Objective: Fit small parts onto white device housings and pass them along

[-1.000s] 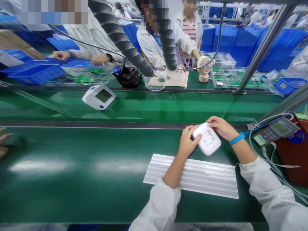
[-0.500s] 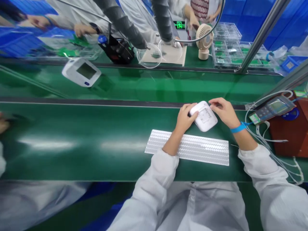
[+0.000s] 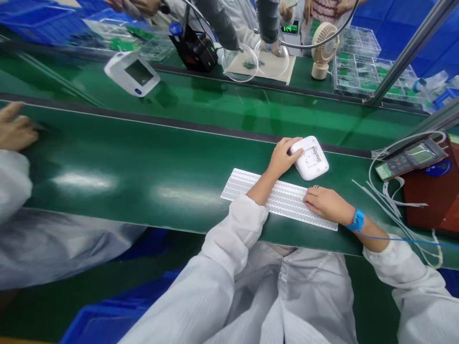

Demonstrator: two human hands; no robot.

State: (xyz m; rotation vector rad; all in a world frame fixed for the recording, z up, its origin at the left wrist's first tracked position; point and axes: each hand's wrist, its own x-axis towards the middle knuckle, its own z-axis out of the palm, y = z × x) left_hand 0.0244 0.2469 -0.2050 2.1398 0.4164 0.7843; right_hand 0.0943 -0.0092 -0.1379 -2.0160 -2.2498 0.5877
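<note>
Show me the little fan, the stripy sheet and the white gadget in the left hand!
Little fan (image 3: pixel 322 55): head view, lower part of its round head.
Stripy sheet (image 3: pixel 287 199): head view, middle of its striped face.
White gadget (image 3: pixel 310 158): head view, recess in its face.

Bright, even, whitish light falls over the bench, seemingly from above. Two long patches of glare lie on its left half, soft at their edges, and the sheet shines between its wavy lines. The glossy belt beyond throws back dim reflections, with a darker patch beside the monitor. The case is bright, nearly washed out on its plain surface. Below the bench the floor sinks into gloom. The left hand and right hand are fairly crisp; the co-worker's hand at far left is smeared, as are the bins at upper left. Towards the edges shapes stretch and lean
</note>
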